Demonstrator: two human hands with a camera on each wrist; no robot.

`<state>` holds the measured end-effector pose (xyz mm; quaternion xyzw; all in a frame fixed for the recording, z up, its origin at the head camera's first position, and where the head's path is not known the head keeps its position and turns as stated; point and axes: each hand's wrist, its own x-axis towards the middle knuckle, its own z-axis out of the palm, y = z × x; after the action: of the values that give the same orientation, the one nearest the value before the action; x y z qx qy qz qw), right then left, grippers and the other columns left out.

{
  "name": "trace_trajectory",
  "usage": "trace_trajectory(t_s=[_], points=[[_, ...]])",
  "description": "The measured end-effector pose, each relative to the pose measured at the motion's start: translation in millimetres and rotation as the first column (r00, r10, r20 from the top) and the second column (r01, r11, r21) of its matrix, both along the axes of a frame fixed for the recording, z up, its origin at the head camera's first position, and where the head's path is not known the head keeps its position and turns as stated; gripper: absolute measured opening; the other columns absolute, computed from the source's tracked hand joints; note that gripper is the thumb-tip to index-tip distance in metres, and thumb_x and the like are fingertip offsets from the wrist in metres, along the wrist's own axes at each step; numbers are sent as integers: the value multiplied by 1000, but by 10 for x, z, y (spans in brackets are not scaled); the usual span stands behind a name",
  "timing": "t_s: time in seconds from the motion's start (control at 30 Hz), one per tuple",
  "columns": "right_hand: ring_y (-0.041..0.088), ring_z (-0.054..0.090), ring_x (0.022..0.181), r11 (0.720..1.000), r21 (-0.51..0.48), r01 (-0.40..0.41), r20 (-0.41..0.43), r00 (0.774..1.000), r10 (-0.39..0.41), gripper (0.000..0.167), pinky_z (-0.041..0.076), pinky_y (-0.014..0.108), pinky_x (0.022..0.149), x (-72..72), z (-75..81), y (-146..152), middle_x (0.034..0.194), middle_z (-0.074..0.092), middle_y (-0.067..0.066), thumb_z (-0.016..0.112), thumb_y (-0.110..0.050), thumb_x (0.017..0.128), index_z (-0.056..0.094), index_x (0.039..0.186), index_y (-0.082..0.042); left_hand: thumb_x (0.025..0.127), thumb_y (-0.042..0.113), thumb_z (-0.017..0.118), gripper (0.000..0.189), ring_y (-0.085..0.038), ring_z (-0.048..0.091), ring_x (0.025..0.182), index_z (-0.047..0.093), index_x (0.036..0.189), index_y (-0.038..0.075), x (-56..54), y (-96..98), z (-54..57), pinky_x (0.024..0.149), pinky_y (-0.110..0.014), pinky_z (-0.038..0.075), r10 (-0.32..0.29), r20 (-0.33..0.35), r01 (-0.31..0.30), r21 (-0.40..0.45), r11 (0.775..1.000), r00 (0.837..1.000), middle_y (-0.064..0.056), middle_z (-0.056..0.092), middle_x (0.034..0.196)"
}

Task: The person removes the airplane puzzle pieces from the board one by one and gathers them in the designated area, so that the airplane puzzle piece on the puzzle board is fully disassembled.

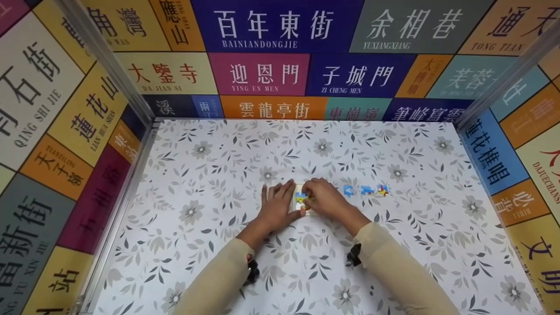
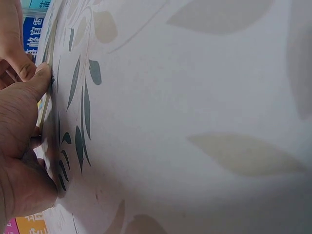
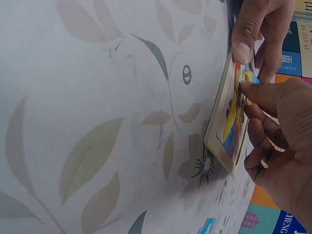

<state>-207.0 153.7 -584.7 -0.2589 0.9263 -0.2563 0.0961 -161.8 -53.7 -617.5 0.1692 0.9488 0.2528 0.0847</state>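
Observation:
A small wooden-framed puzzle [image 1: 299, 187] with a colourful picture lies between both hands on the table. My left hand [image 1: 276, 205] lies along its left side with fingers extended, and the thumb [image 3: 242, 52] presses on the frame's near edge in the right wrist view. My right hand [image 1: 324, 197] is over the right part of the puzzle. In the right wrist view its thumb and index finger pinch a small yellow puzzle piece [image 3: 248, 102] at the picture's surface; the fingers hide most of it.
To the right of the puzzle lie several loose pieces: a blue one [image 1: 348, 191], another blue one [image 1: 366, 190], and a yellow, red and blue cluster [image 1: 382, 191]. A floral sheet [image 1: 236, 162] covers the table. Panels with street names [image 1: 269, 74] wall the back and sides.

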Motion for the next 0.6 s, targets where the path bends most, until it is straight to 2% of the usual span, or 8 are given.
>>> trace_trajectory(t_s=[0.4,0.5,0.6], points=[[29,62,100,1000,15,8,18,1000,-8,26,51,55,93,7,15,6,102,71,10,85,-14,90,78,113,-4,103,62,68,95,-41,36,159,35,173,8,2,-6,25,132,-77,11,3,-12,-2,16,1000,1000,-9,35,181],[29,61,101,1000,20,4,-6,1000,-4,29,50,56,92,10,0,12,103,70,9,87,-17,88,78,113,-6,103,62,67,95,-40,35,160,34,174,8,0,-1,24,132,-76,10,4,-5,-4,3,1000,1000,-8,34,181],[31,59,108,999,45,-11,-64,998,14,33,49,59,95,19,-34,23,113,68,9,90,-24,88,77,114,-8,104,65,66,96,-39,34,160,33,175,9,-6,7,3,133,-76,11,7,2,-7,-23,1000,1000,-7,32,182]])
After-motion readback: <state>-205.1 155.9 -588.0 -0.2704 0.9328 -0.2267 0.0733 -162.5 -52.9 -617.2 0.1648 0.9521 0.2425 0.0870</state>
